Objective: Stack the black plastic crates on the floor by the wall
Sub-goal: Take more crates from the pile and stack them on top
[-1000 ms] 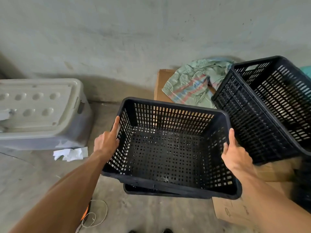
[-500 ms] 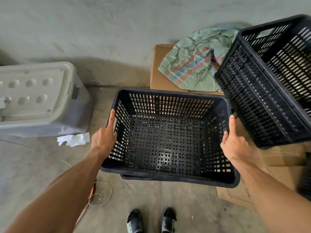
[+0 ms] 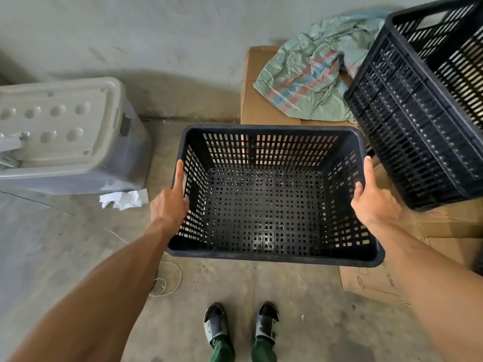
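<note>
A black perforated plastic crate [image 3: 271, 199] sits upright in the middle of the view, in front of the wall. My left hand [image 3: 170, 202] grips its left rim, thumb along the edge. My right hand [image 3: 373, 202] grips its right rim the same way. The crate underneath, seen earlier below its front edge, is now hidden by it. A second, larger black crate [image 3: 418, 118] stands tilted at the upper right, resting on cardboard.
A grey lidded plastic bin [image 3: 65, 137] stands at the left by the wall, crumpled white paper [image 3: 122, 199] beside it. Cardboard boxes [image 3: 251, 100] with a green striped sack [image 3: 308, 79] lie behind. Flattened cardboard [image 3: 379, 283] lies at right. A white cord [image 3: 167, 286] lies near my feet [image 3: 240, 325].
The held crate has gone down over the crate beneath it, whose front edge no longer shows. My view has tipped downward, so my feet now appear.
</note>
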`<state>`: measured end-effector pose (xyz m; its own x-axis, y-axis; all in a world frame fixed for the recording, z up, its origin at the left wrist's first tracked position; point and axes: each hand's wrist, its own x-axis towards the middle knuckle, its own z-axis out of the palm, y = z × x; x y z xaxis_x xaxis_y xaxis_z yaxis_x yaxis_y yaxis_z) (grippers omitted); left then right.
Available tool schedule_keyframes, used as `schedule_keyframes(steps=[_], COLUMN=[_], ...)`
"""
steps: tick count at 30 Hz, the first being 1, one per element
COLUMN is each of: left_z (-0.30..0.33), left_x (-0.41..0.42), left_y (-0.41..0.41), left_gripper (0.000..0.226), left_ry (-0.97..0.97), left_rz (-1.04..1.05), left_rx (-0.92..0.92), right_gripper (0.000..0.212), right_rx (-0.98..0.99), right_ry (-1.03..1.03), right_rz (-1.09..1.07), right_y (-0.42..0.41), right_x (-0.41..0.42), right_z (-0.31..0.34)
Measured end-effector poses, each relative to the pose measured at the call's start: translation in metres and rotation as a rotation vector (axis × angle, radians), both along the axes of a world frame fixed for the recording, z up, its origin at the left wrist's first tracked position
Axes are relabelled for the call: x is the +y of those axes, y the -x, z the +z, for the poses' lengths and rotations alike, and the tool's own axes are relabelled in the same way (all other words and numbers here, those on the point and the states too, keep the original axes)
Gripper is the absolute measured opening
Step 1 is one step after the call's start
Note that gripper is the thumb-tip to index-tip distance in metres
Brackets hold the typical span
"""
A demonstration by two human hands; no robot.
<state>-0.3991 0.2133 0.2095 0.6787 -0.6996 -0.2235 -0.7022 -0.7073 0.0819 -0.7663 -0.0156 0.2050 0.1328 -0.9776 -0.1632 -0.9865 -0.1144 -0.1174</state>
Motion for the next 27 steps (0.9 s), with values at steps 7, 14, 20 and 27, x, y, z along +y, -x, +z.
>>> schedule_keyframes(steps=[7,14,20,27], left_z=[-0.006,-0.015,-0.014,-0.017], left_x=[-0.008,-0.003,0.003,0.003], left_y=[-0.012,-0.013,-0.012,-0.016], left_gripper=[0.105,0.107,0.108,0.106], left_ry=[0.034,0.085,0.102,0.112], left_rz=[-0.010,-0.017,-0.021,-0.016], left_rx=[-0.018,-0.051,-0.025,-0.029], right_gripper=[0.063,0.063,0.062,0.063], right_rx=[0.016,0.029,0.025,0.054], right_ry=[0.090,0.070,-0.040,0.034], right_rz=[-0.016,-0.016,0.000,0.026], right_y=[-0.005,-0.003,-0.001,-0.005], right_x=[0.007,0.009,0.005,0.002], right_z=[-0.003,-0.001,0.010,0.004])
